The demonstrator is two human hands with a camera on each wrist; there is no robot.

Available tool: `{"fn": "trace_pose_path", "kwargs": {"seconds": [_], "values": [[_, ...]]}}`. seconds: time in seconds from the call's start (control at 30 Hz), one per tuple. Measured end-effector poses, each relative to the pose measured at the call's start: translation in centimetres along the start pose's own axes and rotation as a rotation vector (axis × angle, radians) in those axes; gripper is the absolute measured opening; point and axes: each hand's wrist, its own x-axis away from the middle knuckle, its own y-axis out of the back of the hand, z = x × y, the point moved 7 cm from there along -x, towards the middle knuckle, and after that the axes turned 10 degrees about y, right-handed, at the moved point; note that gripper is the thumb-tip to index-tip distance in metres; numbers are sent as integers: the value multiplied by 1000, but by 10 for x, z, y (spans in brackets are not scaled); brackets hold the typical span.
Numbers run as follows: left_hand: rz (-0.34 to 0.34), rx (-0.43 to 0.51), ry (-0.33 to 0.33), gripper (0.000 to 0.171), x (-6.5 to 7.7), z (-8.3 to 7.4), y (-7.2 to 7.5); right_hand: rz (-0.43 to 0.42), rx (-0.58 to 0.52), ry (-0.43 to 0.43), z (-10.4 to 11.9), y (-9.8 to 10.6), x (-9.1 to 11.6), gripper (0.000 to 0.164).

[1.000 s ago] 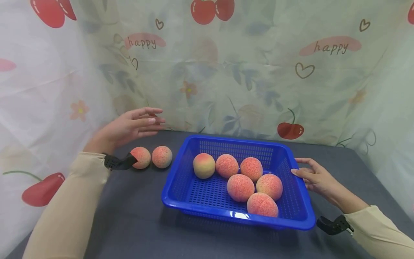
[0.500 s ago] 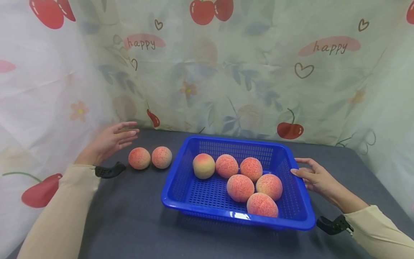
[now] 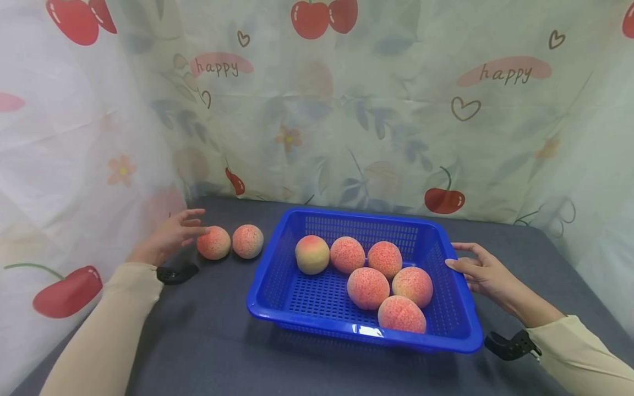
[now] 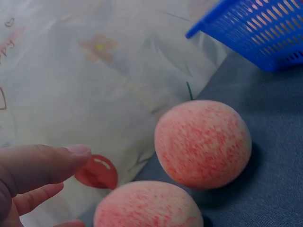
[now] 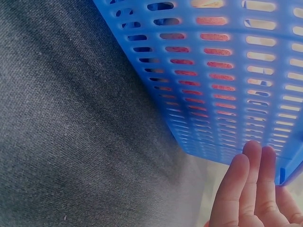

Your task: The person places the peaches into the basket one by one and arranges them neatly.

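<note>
My left hand [image 3: 173, 235] hovers at the left peach [image 3: 216, 243] with its fingers spread and holding nothing; in the head view its fingertips overlap that peach's edge. A second peach [image 3: 248, 241] sits just right of it, close to the basket. In the left wrist view the thumb [image 4: 52, 163] is apart from the nearer peach [image 4: 149, 208]. My right hand [image 3: 487, 274] grips the right rim of a blue plastic basket [image 3: 317, 317], thumb on top. Its other fingers [image 5: 251, 175] lie under the rim against the slotted wall. Several peaches [image 3: 368, 288] rest inside the basket.
A dark grey cloth covers the table [image 3: 213, 341]. A patterned curtain [image 3: 327, 121] hangs behind it and along both sides. The basket's left edge stands close to the second loose peach.
My left hand has moved left and down from above the loose peaches to the left peach's side. My right hand, the basket and the peaches have stayed where they were.
</note>
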Motion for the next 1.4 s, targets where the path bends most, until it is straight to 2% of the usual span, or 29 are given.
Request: {"fn": "trace_pose_path", "kwargs": {"seconds": [0.13,0.3,0.6,0.83,1.03,1.4], "values": [[20,10,44,83,-4,8,-6,-1,-2,2,-1,0,0,72],[33,-21,67,82,-9,15,-14,-6,-6,3,-1,0,0,72],[3,-71,158,86,-19,25,-21,1,-13,8,0,1,0,71],[-8,-78,178,88,-22,29,-21,2,-11,9,1,1,0,71],[-53,-97,208,86,-24,35,-19,-4,-11,10,1,0,0,72],[-73,-143,218,90,-22,39,-16,-14,-38,16,1,0,1,71]]}}
